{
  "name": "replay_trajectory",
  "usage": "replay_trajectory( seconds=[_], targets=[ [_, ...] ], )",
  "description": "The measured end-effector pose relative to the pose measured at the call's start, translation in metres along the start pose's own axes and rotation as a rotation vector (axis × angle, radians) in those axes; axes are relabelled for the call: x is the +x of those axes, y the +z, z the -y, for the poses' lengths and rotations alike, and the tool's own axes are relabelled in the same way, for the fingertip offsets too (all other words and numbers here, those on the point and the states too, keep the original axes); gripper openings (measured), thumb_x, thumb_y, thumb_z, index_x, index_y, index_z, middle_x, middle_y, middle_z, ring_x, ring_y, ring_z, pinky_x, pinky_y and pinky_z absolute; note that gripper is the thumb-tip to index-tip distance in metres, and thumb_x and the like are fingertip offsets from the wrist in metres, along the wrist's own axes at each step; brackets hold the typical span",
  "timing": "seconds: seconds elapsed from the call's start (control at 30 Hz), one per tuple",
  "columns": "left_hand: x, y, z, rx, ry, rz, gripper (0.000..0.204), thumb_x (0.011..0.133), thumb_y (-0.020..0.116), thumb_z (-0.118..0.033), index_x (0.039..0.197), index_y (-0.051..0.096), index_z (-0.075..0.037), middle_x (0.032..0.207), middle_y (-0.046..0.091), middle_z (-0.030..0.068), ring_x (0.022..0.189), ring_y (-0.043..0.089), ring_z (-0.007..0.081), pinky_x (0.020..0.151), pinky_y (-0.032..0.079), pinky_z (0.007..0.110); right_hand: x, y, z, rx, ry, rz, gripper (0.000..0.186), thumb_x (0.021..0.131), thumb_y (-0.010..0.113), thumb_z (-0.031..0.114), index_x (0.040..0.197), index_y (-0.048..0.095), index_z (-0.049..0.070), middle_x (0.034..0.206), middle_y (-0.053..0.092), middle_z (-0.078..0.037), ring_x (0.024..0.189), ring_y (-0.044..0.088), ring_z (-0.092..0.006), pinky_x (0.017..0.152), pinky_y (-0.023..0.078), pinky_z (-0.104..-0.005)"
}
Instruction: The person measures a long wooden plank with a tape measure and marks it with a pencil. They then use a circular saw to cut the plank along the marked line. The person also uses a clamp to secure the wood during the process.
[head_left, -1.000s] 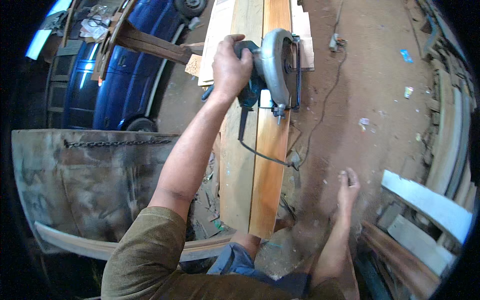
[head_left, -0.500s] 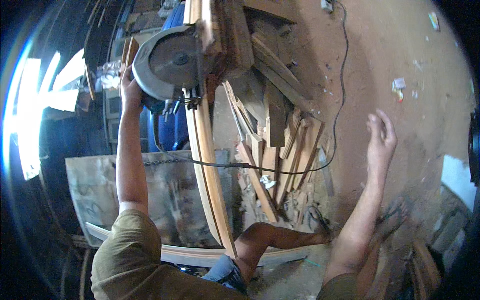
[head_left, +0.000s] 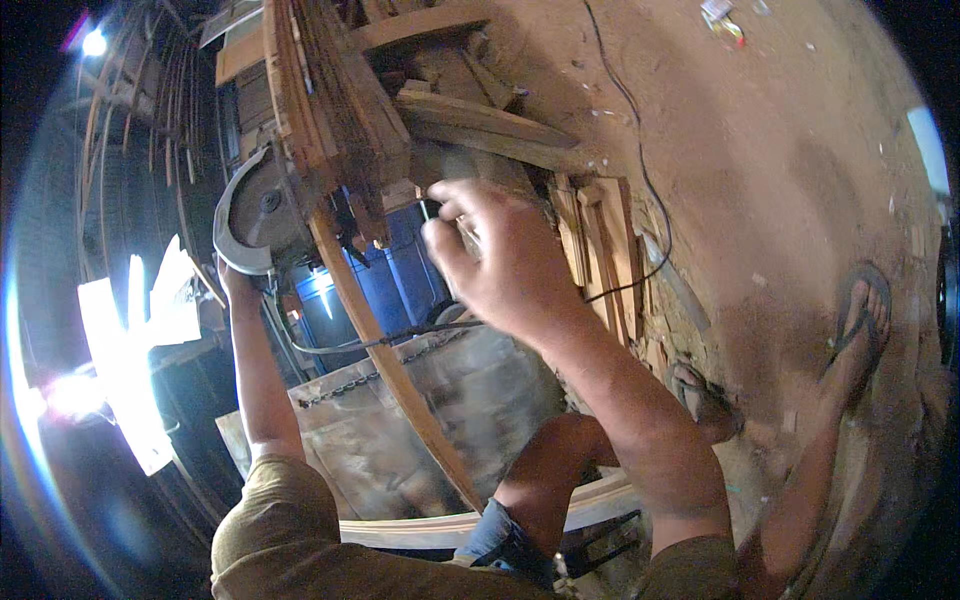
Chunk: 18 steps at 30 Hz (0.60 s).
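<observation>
My left hand (head_left: 236, 284) is wrapped round the grip of a circular saw (head_left: 262, 208), at the left of a stack of long boards (head_left: 325, 105). The saw's round grey guard and disc face up; most of my fingers are hidden behind it. A narrow wooden strip (head_left: 385, 375) runs from under the stack down toward my body, its near end by my thigh. Blurred by motion, my right hand (head_left: 505, 258) is in the air right of the strip, fingers loosely curled, thumb apart, with nothing in it.
A black cable (head_left: 632, 110) runs across the dirt floor and crosses the strip. Blue drums (head_left: 385, 270) stand behind a scuffed panel (head_left: 430, 400) with a chain (head_left: 345, 385) along it. Offcuts (head_left: 605, 240) lie to the right. A pale curved moulding (head_left: 410, 530) passes close before me.
My right hand has swung from the far right to the middle, near the stack. The view has turned. Two strips showed side by side before; one shows now. My left hand stays on the saw.
</observation>
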<state>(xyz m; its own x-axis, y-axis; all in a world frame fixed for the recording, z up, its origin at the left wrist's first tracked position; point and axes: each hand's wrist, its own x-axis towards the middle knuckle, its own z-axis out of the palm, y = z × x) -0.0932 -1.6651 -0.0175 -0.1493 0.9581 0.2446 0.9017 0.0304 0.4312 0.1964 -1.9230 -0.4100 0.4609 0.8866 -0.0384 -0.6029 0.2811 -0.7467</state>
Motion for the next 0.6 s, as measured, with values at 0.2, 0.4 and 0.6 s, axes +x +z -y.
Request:
replay_trajectory(
  seconds=[0.2, 0.4, 0.6],
  targets=[
    [-0.008, -0.002, -0.003, 0.052, -0.031, -0.023, 0.048, 0.094, 0.068, -0.014, 0.14, 0.055, -0.007, 0.126, 0.064, 0.0095, 0.107, 0.066, 0.0226, 0.091, 0.055, 0.038, -0.03, 0.002, 0.03, 0.076, 0.098, 0.197, 0.035, 0.096, 0.066, 0.022, 0.122, 0.062, -0.002, 0.106, 0.07, -0.022, 0.093, 0.071, -0.0356, 0.082, 0.056, -0.0446],
    [-0.009, -0.003, -0.005, 0.076, -0.041, -0.034, 0.051, 0.094, 0.068, -0.014, 0.142, 0.053, -0.007, 0.128, 0.063, 0.0097, 0.109, 0.065, 0.0234, 0.092, 0.055, 0.039, -0.03, 0.003, 0.029, 0.058, 0.103, 0.228, 0.036, 0.097, 0.066, 0.022, 0.122, 0.061, -0.003, 0.105, 0.07, -0.022, 0.092, 0.071, -0.0348, 0.08, 0.057, -0.0445],
    [-0.013, -0.004, -0.006, 0.074, -0.024, -0.04, 0.054, 0.094, 0.068, -0.014, 0.144, 0.05, -0.008, 0.131, 0.062, 0.01, 0.111, 0.065, 0.0241, 0.093, 0.055, 0.039, -0.033, 0.005, 0.028, 0.047, 0.086, 0.232, 0.034, 0.097, 0.066, 0.022, 0.121, 0.062, -0.002, 0.101, 0.07, -0.02, 0.087, 0.07, -0.0325, 0.079, 0.057, -0.0429]
  ],
)
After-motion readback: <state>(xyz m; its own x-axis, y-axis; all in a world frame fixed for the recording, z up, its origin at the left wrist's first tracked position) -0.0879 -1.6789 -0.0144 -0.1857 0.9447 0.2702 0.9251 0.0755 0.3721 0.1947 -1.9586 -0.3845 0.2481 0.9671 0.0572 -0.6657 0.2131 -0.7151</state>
